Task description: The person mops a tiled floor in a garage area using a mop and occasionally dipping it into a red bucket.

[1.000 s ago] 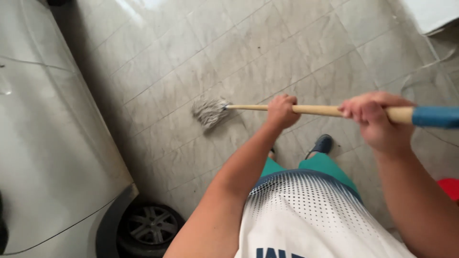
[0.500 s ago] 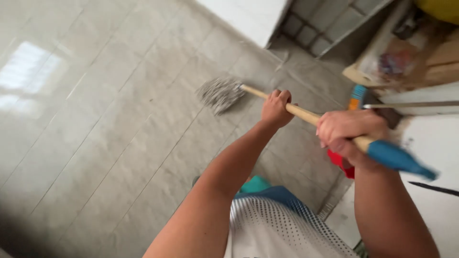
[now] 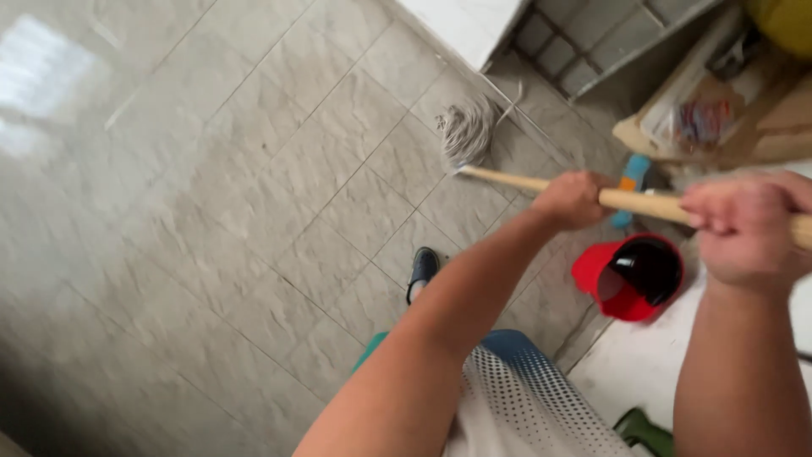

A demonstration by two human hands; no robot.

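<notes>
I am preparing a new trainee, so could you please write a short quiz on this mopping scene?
1. True or false: both hands grip the mop handle.
2. Which hand is nearer the mop head: A left hand, B right hand?
3. What colour is the bucket on the floor?

Key: 1 true. 2 A. 3 red.
</notes>
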